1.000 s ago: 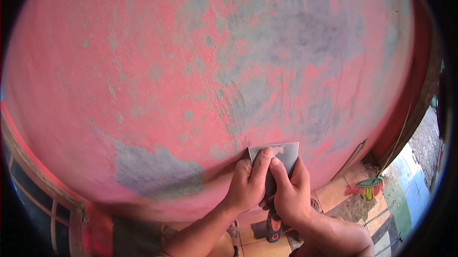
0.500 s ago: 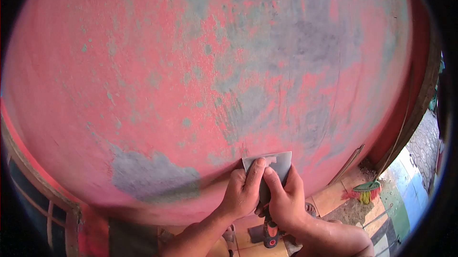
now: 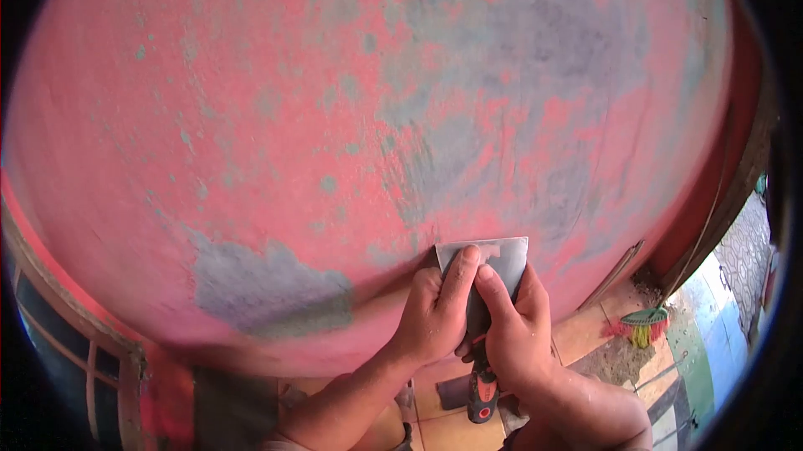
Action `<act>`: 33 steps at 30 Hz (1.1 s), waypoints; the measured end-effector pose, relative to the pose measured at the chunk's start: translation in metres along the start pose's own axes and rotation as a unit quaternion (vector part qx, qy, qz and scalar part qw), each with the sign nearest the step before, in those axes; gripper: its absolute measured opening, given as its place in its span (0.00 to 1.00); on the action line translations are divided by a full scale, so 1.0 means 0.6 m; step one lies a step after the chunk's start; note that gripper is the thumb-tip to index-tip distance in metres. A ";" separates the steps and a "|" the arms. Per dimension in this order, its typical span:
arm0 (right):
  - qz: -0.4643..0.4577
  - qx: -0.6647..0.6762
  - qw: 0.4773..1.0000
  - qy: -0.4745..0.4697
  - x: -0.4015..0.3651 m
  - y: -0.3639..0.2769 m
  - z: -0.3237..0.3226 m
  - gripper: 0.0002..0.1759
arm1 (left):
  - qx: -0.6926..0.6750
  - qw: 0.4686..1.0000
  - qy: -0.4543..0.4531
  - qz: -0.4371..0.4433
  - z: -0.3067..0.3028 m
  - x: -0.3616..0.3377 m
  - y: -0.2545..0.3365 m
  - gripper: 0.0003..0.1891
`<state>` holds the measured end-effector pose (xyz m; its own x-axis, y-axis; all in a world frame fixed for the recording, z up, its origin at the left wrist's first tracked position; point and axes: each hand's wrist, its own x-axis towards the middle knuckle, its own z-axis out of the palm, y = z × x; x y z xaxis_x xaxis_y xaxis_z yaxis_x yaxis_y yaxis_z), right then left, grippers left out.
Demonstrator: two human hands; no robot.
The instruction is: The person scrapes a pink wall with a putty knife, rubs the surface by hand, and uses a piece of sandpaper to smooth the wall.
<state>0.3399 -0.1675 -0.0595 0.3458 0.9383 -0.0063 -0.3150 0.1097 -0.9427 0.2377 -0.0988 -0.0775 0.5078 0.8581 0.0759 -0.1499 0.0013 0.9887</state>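
Observation:
A wide scraper (image 3: 508, 254) with a flat metal blade and a black and orange handle is held in both hands, low in front of a wall (image 3: 276, 150) of worn pink paint. The blade's straight edge points up at the wall; whether it touches is hard to tell. My left hand (image 3: 433, 313) grips the scraper from the left, thumb laid on the blade. From the right, my right hand (image 3: 519, 325) is closed around it, its thumb beside the other. Below the hands the handle end hangs free. Grey and green patches show through the pink.
A broom (image 3: 644, 325) with green, yellow and red bristles leans at the lower right, near dirt on the tiled floor (image 3: 585, 330). A dark paned window or door (image 3: 67, 342) stands at the lower left. Thin strips (image 3: 615, 271) lean against the wall's base.
The wall and hands both appear higher in the picture, as the view has shifted downward. Against the wall, the scraper has moved only slightly. Both hands keep their grip.

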 end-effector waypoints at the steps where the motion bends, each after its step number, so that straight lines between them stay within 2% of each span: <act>1: -0.010 0.009 1.000 0.008 0.001 0.012 -0.001 0.16 | 0.001 1.000 0.009 0.024 0.003 0.001 -0.004 0.22; 3: -0.048 -0.009 0.999 0.011 0.007 0.034 -0.003 0.15 | 0.047 0.994 0.037 0.095 0.010 0.004 -0.009 0.23; 6: 0.017 -0.010 1.000 -0.002 0.001 0.003 -0.005 0.16 | 0.012 0.999 -0.018 -0.041 -0.003 -0.004 0.009 0.23; 7: 0.010 0.011 1.000 -0.012 0.003 -0.001 -0.005 0.16 | 0.020 1.000 -0.005 0.008 0.006 0.000 0.017 0.22; 10: 0.005 0.020 1.000 -0.012 0.003 -0.002 -0.005 0.16 | 0.002 1.000 0.000 0.031 0.010 0.007 0.008 0.23; 12: -0.009 0.007 1.000 -0.001 0.001 0.009 -0.002 0.15 | 0.024 0.995 0.044 0.085 0.016 0.008 -0.016 0.23; 14: -0.022 -0.034 0.999 0.011 0.002 0.014 -0.002 0.15 | 0.023 0.996 0.040 0.077 0.016 0.012 -0.010 0.23; 16: -0.019 -0.017 1.000 -0.006 0.002 -0.002 -0.002 0.15 | 0.002 1.000 -0.005 -0.009 0.006 -0.001 0.013 0.24; 19: -0.003 0.001 1.000 -0.015 0.001 -0.010 -0.004 0.16 | 0.015 0.999 -0.015 0.028 0.007 0.009 0.020 0.24; 21: -0.010 0.022 1.000 -0.009 0.002 -0.008 0.000 0.16 | 0.037 0.985 0.079 0.148 0.031 0.022 -0.013 0.24; 23: 0.003 -0.003 1.000 0.003 0.000 -0.001 -0.002 0.15 | 0.038 0.987 0.078 0.137 0.030 0.021 -0.014 0.23; 25: -0.013 -0.002 1.000 0.001 0.006 0.012 -0.004 0.15 | 0.015 1.000 -0.005 -0.019 0.005 -0.002 0.018 0.23; 28: 0.033 0.006 0.999 -0.027 0.005 -0.018 -0.006 0.16 | 0.026 1.000 0.012 0.008 0.011 0.003 0.023 0.23; 29: 0.036 0.010 0.999 -0.023 0.006 -0.017 -0.005 0.16 | 0.020 0.999 0.002 0.050 0.008 0.010 0.011 0.23; 32: 0.013 0.002 1.000 -0.012 0.005 -0.010 -0.002 0.15 | 0.002 1.000 0.006 0.024 0.010 0.007 0.013 0.23; 33: 0.025 0.019 0.999 -0.015 0.002 -0.015 -0.003 0.16 | 0.012 0.999 0.018 0.040 0.013 0.009 0.010 0.23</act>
<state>0.3445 -0.1680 -0.0517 0.3029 0.9521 -0.0424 -0.3641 0.0745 -0.9284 0.2461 -0.0980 -0.0704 0.4638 0.8732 0.1499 -0.1688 -0.0790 0.9825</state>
